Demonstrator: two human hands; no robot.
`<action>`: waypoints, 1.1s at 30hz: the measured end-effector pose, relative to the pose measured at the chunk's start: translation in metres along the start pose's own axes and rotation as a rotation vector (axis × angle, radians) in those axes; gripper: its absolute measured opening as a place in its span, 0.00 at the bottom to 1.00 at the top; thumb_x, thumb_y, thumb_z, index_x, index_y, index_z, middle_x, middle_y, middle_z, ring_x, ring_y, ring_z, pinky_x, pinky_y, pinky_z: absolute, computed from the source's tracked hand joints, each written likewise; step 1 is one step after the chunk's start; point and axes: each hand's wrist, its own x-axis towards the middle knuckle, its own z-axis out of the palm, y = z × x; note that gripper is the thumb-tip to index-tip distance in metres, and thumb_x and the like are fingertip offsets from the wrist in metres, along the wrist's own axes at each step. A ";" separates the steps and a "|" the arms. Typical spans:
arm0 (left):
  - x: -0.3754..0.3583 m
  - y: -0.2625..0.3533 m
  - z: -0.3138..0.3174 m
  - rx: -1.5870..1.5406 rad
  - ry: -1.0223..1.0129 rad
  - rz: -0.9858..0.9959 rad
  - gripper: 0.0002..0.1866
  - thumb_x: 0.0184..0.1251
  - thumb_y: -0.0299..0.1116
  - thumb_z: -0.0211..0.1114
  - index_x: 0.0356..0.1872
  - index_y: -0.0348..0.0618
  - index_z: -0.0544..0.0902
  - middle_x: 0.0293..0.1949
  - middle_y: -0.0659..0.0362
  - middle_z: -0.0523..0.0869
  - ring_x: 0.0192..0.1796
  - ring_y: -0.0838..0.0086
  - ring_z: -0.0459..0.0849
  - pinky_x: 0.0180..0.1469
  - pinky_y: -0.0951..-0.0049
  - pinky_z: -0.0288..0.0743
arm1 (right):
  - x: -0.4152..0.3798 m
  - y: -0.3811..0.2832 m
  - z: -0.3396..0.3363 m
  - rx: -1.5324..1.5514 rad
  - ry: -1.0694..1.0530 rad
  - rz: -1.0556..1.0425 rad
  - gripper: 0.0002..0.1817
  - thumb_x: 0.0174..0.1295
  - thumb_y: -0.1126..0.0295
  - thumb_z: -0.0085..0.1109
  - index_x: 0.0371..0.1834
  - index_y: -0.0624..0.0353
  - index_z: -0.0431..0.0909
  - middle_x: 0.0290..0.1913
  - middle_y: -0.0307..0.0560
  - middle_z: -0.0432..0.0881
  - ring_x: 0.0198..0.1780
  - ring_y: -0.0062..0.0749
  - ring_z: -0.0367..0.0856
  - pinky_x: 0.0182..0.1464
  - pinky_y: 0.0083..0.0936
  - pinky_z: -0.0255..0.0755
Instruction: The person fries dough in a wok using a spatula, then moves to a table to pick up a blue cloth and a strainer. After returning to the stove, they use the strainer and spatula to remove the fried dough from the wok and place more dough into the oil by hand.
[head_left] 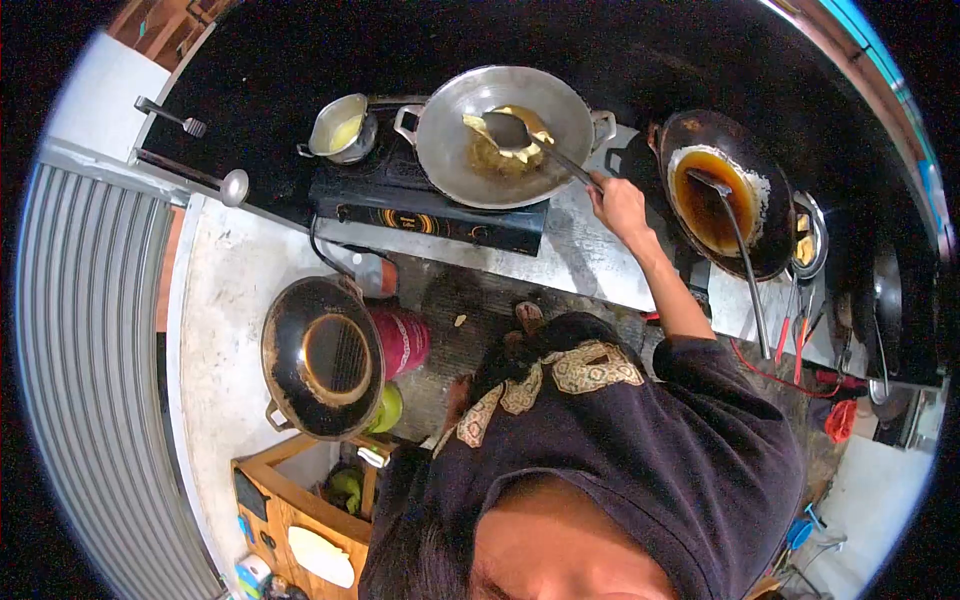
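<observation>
My right hand (620, 208) is closed around the handle of a long cooking spatula (570, 168), at the right rim of a large silver wok (452, 150). The spatula's dark rounded head is down in the wok, with pale yellow food (520, 152) around it and some yellowish liquid below. Two loop handles stick out from the wok's sides, and it rests on a black gas stove (440, 222). My left hand is out of view.
A small metal pot (352, 150) with yellow contents stands left of the wok. To the right, a dark wok (690, 135) holds brown oil and a long-handled utensil (745, 250). Another blackened wok (285, 360) sits lower left, near a pink container (400, 340).
</observation>
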 end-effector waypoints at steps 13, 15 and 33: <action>0.007 -0.054 -0.056 0.018 -0.350 0.344 0.25 0.61 0.53 0.51 0.43 0.40 0.81 0.34 0.48 0.84 0.39 0.56 0.82 0.43 0.60 0.73 | 0.021 0.020 0.015 -0.045 0.034 0.306 0.17 0.57 0.59 0.56 0.44 0.56 0.81 0.34 0.62 0.81 0.40 0.53 0.80 0.43 0.42 0.73; 0.007 -0.063 -0.049 0.125 -0.188 0.191 0.26 0.61 0.54 0.52 0.42 0.39 0.81 0.34 0.47 0.84 0.39 0.54 0.81 0.43 0.59 0.73 | 0.020 0.029 0.033 -0.009 -0.030 0.339 0.17 0.57 0.58 0.56 0.45 0.58 0.80 0.32 0.61 0.81 0.38 0.51 0.81 0.40 0.40 0.73; 0.020 -0.076 -0.049 0.108 -0.261 -0.033 0.30 0.61 0.56 0.51 0.48 0.37 0.78 0.36 0.51 0.85 0.42 0.58 0.82 0.45 0.60 0.71 | 0.039 -0.041 0.055 0.643 -0.297 0.401 0.17 0.60 0.58 0.57 0.45 0.57 0.81 0.18 0.39 0.73 0.15 0.20 0.65 0.18 0.22 0.61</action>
